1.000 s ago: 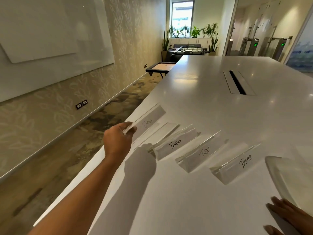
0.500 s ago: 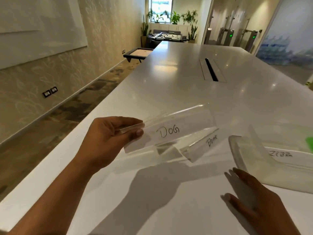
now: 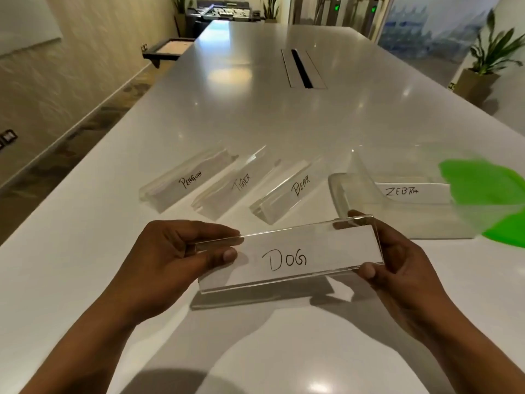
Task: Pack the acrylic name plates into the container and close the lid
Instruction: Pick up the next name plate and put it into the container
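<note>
I hold the clear acrylic name plate marked "DOG" (image 3: 289, 258) above the white table (image 3: 255, 115), my left hand (image 3: 173, 251) pinching its left end, my right hand (image 3: 397, 260) its right. The clear plastic container (image 3: 369, 220) lies just beyond my right hand, the "ZEBRA" plate (image 3: 412, 191) inside.

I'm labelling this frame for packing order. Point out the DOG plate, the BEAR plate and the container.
DOG plate (image 3: 288, 258), head view, on the handwritten word.
BEAR plate (image 3: 300, 185), head view, on its label.
container (image 3: 336, 191), head view, on its near-left rim.
</note>
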Motion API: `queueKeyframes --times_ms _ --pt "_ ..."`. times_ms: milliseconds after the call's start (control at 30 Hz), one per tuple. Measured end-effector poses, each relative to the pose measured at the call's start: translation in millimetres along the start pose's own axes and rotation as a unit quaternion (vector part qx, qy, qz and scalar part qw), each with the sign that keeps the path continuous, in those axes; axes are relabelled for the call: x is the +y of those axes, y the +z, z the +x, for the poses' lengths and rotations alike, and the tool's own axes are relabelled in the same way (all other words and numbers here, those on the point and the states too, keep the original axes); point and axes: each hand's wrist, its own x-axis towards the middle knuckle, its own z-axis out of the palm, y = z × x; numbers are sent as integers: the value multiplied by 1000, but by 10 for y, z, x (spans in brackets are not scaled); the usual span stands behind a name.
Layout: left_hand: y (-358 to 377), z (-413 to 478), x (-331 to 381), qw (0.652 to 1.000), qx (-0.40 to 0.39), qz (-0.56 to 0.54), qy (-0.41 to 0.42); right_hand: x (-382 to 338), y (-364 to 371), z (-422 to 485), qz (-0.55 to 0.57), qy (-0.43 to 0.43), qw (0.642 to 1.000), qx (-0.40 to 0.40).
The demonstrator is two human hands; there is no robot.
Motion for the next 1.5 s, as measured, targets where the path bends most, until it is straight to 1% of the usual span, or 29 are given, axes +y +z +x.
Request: queueKeyframes --times_ms 133,267,367,433,500,600,933,1200,1500 --pt "93 0 60 1000 9 1 13 -7 -57 -33 18 -9 1000 18" --pt "176 12 124 999 24 -12 42 -33 -63 -59 101 -26 994 37" --pt "234 8 119 996 23 -50 68 -61 -69 -80 131 -33 990 51" --pt "276 1 87 995 17 -78 60 -101 -80 -90 142 -39 987 61" --pt "327 -12 59 990 8 -135 42 -130 -83 -97 143 -41 987 64" --pt "417 -32 33 980 1 -195 44 -179 -69 -109 156 -27 984 85" --pt "474 -19 43 980 53 -182 54 -238 -23 -126 188 -43 978 82" --pt "502 -20 79 975 57 -205 66 -240 -43 -121 191 -25 977 90" --pt "487 -6 55 979 54 -188 61 -240 -37 -122 183 -12 977 104"
